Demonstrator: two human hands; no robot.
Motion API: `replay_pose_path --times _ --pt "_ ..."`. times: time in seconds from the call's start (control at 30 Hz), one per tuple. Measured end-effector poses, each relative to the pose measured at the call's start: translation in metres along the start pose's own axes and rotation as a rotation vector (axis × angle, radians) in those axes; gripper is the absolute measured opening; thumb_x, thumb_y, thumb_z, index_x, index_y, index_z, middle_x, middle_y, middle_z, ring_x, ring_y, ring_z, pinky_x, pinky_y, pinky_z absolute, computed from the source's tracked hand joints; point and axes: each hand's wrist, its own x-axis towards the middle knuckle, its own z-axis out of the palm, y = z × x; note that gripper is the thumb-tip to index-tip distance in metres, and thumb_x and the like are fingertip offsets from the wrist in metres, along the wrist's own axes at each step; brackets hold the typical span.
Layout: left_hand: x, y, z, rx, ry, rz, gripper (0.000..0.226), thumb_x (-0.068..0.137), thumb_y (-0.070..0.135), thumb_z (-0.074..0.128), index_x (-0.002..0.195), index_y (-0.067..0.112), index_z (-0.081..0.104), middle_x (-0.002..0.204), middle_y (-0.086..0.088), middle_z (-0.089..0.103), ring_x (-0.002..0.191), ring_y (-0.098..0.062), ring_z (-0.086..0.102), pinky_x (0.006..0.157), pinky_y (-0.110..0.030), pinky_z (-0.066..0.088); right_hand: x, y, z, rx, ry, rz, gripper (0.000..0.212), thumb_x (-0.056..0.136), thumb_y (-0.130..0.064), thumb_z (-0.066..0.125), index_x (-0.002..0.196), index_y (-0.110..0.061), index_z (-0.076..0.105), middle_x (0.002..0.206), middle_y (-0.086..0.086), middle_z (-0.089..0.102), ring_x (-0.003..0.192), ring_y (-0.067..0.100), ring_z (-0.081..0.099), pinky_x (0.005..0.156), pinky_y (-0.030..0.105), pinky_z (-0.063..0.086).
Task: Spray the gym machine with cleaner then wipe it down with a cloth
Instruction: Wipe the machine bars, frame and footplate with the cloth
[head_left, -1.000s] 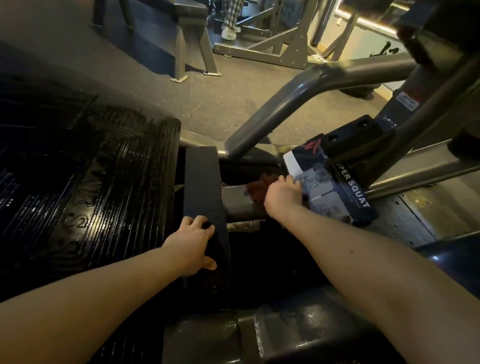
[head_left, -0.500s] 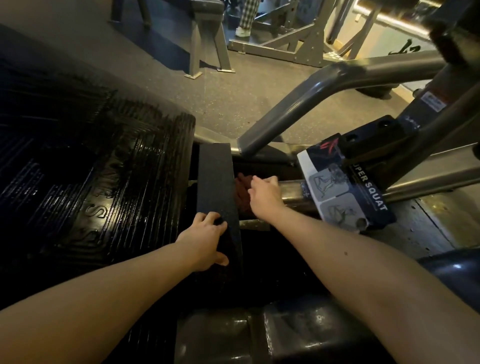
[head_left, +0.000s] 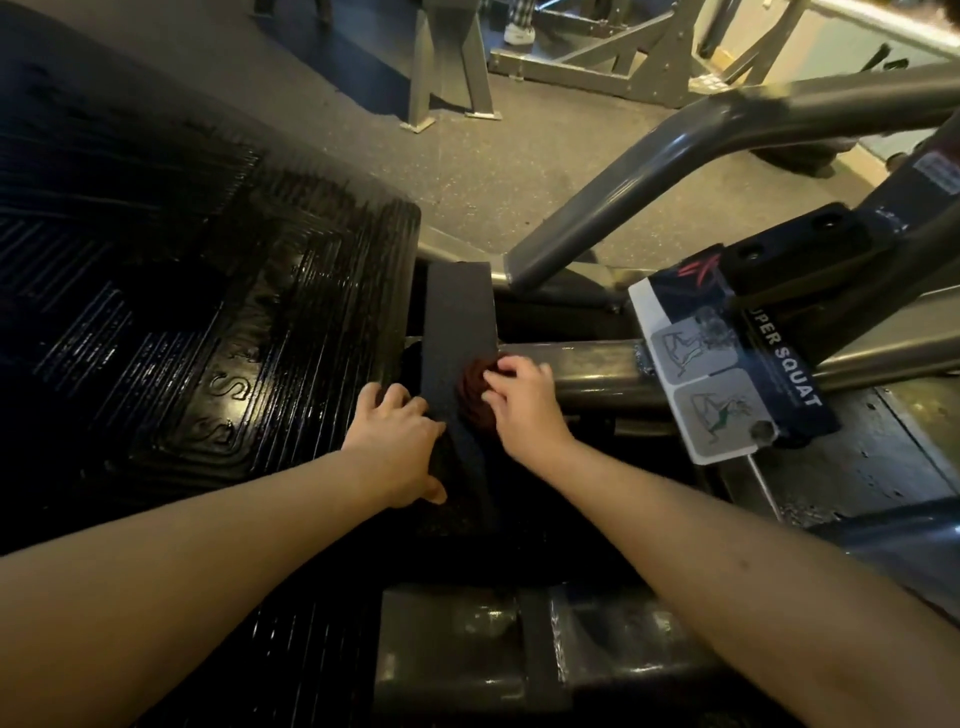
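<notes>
- Head view looks down on a gym machine (head_left: 852, 270) with a dark steel frame, lit dimly from the upper right.
- A dark red cloth (head_left: 467, 397) is bunched into a small wad and sits on the right face of a flat black bar (head_left: 457, 322), where a horizontal steel tube (head_left: 587, 366) meets that bar.
- The right hand (head_left: 524, 402) grips the cloth with curled fingers and presses it against the bar. Most of the wad is hidden under the fingers.
- The left hand (head_left: 397, 441) holds the same bar from its left edge, with the fingers hooked over the edge and the thumb on the near face.
- A wide black footplate (head_left: 208, 322) lies left of the bar. It is ribbed, carries raised letters, and shines as if wet.
- A placard (head_left: 727, 374) reading "SUPER SQUAT", with two exercise diagrams, is fixed to the tube right of the right hand.
- A curved grey arm (head_left: 675, 171) crosses above the tube, and a worn grey frame member (head_left: 493, 649) lies nearest the camera, between the forearms.
- Beyond the machine is speckled floor (head_left: 467, 171), with the legs of another bench (head_left: 447, 62) and a white shoe (head_left: 519, 34).
</notes>
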Motion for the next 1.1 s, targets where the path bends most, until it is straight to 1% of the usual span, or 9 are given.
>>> replay_pose_path --times 0.07,0.17,0.3,0.4,0.5,0.63,0.8,1.0,1.1 --pt "-0.002 -0.001 0.003 -0.022 0.009 -0.009 0.092 0.080 0.078 0.063 0.157 0.033 0.038 0.158 0.001 0.037 0.150 -0.030 0.021 0.122 -0.056 0.008 0.022 -0.007 0.007 0.077 0.031 0.044 0.034 0.098 -0.012 0.067 0.131 -0.003 0.066 0.137 0.012 0.045 0.114 0.017 0.048 0.108 0.007 0.027" --pt "-0.006 -0.001 0.005 -0.018 0.017 -0.031 0.086 0.082 0.076 0.064 0.151 0.028 0.048 0.157 0.000 0.040 0.150 -0.029 0.020 0.123 -0.057 0.006 0.025 -0.006 0.017 0.066 -0.027 0.021 0.032 0.096 -0.017 0.070 0.128 -0.010 0.070 0.136 0.009 0.049 0.119 0.021 0.053 0.115 0.023 0.032" --pt "-0.013 -0.003 0.007 -0.011 0.042 -0.064 0.079 0.082 0.072 0.067 0.146 0.027 0.054 0.159 -0.002 0.036 0.153 -0.030 0.013 0.125 -0.059 0.002 -0.036 0.003 0.007 -0.101 -0.201 -0.347 0.020 0.093 -0.002 0.065 0.110 -0.003 0.076 0.120 0.017 0.065 0.116 0.036 0.058 0.103 0.057 0.044" --pt "-0.013 -0.001 0.007 -0.031 0.058 -0.056 0.081 0.082 0.071 0.068 0.147 0.027 0.051 0.158 -0.002 0.037 0.153 -0.030 0.014 0.125 -0.059 0.001 -0.076 0.009 0.005 -0.091 -0.138 -0.347 0.029 0.090 -0.008 0.063 0.114 0.005 0.073 0.125 0.025 0.062 0.118 0.031 0.055 0.109 0.048 0.041" --pt "-0.009 -0.002 0.004 -0.047 0.056 -0.032 0.087 0.081 0.071 0.070 0.152 0.028 0.045 0.160 -0.001 0.035 0.154 -0.030 0.013 0.124 -0.060 0.000 -0.058 0.008 -0.015 -0.078 -0.205 -0.404 0.023 0.088 -0.011 0.071 0.109 -0.006 0.077 0.112 0.009 0.072 0.094 0.019 0.054 0.091 0.027 0.044" --pt "0.005 -0.009 -0.002 -0.163 0.038 -0.036 0.091 0.081 0.073 0.068 0.155 0.027 0.040 0.161 0.000 0.034 0.154 -0.030 0.012 0.125 -0.060 0.001 0.018 -0.001 -0.020 -0.098 -0.094 -0.206 0.025 0.098 -0.019 0.066 0.122 -0.017 0.073 0.117 0.006 0.059 0.101 0.017 0.058 0.104 0.031 0.047" --pt "0.020 -0.014 -0.007 -0.257 0.062 -0.115 0.089 0.083 0.073 0.065 0.156 0.030 0.037 0.162 0.000 0.034 0.155 -0.031 0.012 0.124 -0.059 0.001 0.087 -0.013 -0.005 -0.153 0.081 0.077 0.028 0.104 -0.025 0.058 0.129 -0.023 0.070 0.126 0.007 0.058 0.115 0.025 0.056 0.101 0.036 0.044" --pt "0.034 -0.002 -0.017 -0.233 0.059 -0.087 0.094 0.086 0.076 0.060 0.162 0.033 0.026 0.169 -0.001 0.021 0.157 -0.031 0.006 0.125 -0.059 0.000 0.054 0.022 -0.017 -0.187 -0.004 -0.015 0.033 0.104 -0.020 0.058 0.136 -0.020 0.066 0.134 0.002 0.051 0.124 0.018 0.047 0.114 0.031 0.036" --pt "0.039 0.003 -0.019 -0.272 0.028 -0.058 0.092 0.087 0.075 0.059 0.162 0.033 0.024 0.170 -0.001 0.019 0.157 -0.031 0.006 0.126 -0.059 0.002 0.049 0.068 -0.056 -0.284 0.048 0.115 0.032 0.105 -0.018 0.055 0.135 -0.018 0.067 0.138 0.005 0.052 0.127 0.024 0.046 0.111 0.034 0.035"
